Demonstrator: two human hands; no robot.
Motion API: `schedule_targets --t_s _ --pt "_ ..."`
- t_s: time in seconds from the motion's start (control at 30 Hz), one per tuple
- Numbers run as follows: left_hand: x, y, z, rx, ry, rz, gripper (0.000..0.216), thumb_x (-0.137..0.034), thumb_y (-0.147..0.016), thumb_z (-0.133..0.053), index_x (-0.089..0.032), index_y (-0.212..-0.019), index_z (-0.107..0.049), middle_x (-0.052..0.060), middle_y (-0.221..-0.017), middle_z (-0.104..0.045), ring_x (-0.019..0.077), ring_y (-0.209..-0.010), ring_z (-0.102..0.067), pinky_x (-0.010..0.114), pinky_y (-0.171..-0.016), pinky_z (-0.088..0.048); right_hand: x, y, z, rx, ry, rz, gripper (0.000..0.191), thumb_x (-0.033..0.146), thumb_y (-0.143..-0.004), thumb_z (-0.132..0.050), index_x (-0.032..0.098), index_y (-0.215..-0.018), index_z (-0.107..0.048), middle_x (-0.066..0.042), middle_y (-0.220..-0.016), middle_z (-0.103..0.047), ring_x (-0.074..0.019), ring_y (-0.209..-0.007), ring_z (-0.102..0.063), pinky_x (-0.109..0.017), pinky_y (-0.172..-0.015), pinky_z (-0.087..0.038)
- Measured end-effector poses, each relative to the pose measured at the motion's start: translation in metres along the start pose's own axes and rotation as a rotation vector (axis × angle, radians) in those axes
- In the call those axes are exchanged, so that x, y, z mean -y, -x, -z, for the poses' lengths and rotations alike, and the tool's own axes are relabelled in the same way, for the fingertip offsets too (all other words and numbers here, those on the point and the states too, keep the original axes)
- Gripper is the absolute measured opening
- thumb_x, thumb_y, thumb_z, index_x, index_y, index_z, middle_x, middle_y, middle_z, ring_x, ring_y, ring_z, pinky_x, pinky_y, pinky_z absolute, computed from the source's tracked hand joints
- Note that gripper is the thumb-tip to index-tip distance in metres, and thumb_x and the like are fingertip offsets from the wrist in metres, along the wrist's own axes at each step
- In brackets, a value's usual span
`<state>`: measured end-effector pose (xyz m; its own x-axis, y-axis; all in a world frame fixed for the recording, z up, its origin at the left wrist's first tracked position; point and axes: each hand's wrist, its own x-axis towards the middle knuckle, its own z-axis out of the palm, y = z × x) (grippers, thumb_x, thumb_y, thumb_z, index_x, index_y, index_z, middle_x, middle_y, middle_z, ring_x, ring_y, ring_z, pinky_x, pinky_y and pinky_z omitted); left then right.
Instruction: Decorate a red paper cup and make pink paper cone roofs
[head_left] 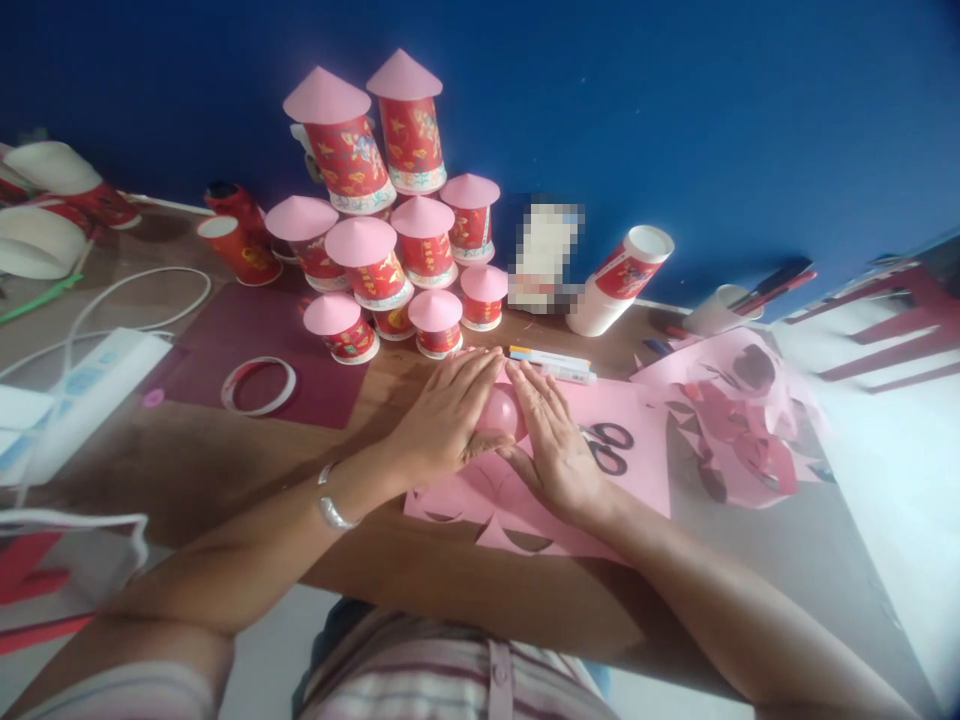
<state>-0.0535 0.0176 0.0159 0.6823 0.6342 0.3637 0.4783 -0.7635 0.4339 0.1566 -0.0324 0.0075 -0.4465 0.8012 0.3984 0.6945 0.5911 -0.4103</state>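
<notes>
Hands about a pink rounded piece [501,412], which lies between them, over the pink sheet [649,435]. Fingers of the left hand [456,412] and right hand [556,435] are extended, each set nearly together; whether they clamp the piece cannot be told. Light, even pressure from 2 sides would probably best preserve its curve. Right rear: 1 pale cup [714,312] holds pens [776,285]; farther left, paper cups [630,265] form 1 column, contents hidden.

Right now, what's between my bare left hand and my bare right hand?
The head view shows a smooth, round pink object between the left hand and right hand, over a flat pink paper sheet; its material isn't clear.
</notes>
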Motion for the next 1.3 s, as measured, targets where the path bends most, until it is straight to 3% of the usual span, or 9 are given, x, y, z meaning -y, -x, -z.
schedule_targets --t_s 0.23,0.4,0.53,0.8,1.1,1.3 --pt "0.005 0.002 0.008 0.008 0.069 0.000 0.093 -0.071 -0.097 -0.041 -0.015 -0.166 -0.015 0.026 -0.165 -0.035 0.0397 -0.154 -0.032 0.061 -0.125 -0.029 -0.006 -0.002 0.012 -0.017 -0.056 -0.016 0.084 0.050 -0.104 -0.051 0.025 -0.168 -0.003 -0.016 -0.170 -0.032 -0.0354 -0.159 -0.027 -0.066 -0.126 -0.031" --pt "0.003 0.001 0.015 -0.027 0.040 -0.013 0.092 -0.070 -0.098 -0.040 -0.015 -0.167 -0.012 0.025 -0.165 -0.035 0.0372 -0.155 -0.032 0.060 -0.125 -0.030 -0.006 -0.003 0.017 -0.051 -0.100 -0.003 0.074 0.044 -0.107 -0.046 0.026 -0.168 -0.007 -0.014 -0.170 -0.033 -0.0342 -0.159 -0.029 -0.066 -0.124 -0.036" --pt "-0.005 0.000 0.010 -0.032 -0.075 -0.021 0.095 -0.073 -0.096 -0.040 -0.009 -0.164 -0.019 0.028 -0.162 -0.038 0.0395 -0.153 -0.034 0.063 -0.125 -0.030 -0.006 0.000 0.009 -0.078 -0.070 0.032 0.069 0.033 -0.107 -0.047 0.027 -0.167 -0.014 -0.013 -0.166 -0.042 -0.0324 -0.158 -0.033 -0.065 -0.125 -0.035" --pt "-0.008 0.001 0.001 -0.065 -0.168 -0.037 0.072 -0.055 -0.101 -0.051 -0.009 -0.154 -0.036 0.025 -0.152 -0.051 0.0392 -0.147 -0.044 0.062 -0.121 -0.039 -0.003 0.002 0.004 -0.108 -0.043 0.016 0.061 0.026 -0.107 -0.047 0.028 -0.165 -0.027 -0.010 -0.155 -0.057 -0.0306 -0.154 -0.040 -0.064 -0.125 -0.035" --pt "-0.012 -0.001 0.010 -0.085 -0.150 -0.046 0.073 -0.059 -0.100 -0.050 -0.012 -0.155 -0.038 0.020 -0.153 -0.052 0.0365 -0.147 -0.043 0.059 -0.124 -0.036 -0.001 -0.003 0.008 -0.119 -0.083 0.021 0.061 0.030 -0.106 -0.050 0.027 -0.164 -0.029 -0.014 -0.159 -0.050 -0.0338 -0.151 -0.043 -0.067 -0.122 -0.039" --pt "-0.012 0.000 0.010 -0.074 -0.152 -0.047 0.071 -0.056 -0.099 -0.056 -0.009 -0.151 -0.045 0.021 -0.149 -0.056 0.0374 -0.146 -0.044 0.058 -0.123 -0.037 -0.002 -0.002 0.006 -0.135 -0.078 0.037 0.061 0.026 -0.104 -0.052 0.026 -0.162 -0.033 -0.015 -0.153 -0.054 -0.0343 -0.147 -0.046 -0.066 -0.119 -0.043"
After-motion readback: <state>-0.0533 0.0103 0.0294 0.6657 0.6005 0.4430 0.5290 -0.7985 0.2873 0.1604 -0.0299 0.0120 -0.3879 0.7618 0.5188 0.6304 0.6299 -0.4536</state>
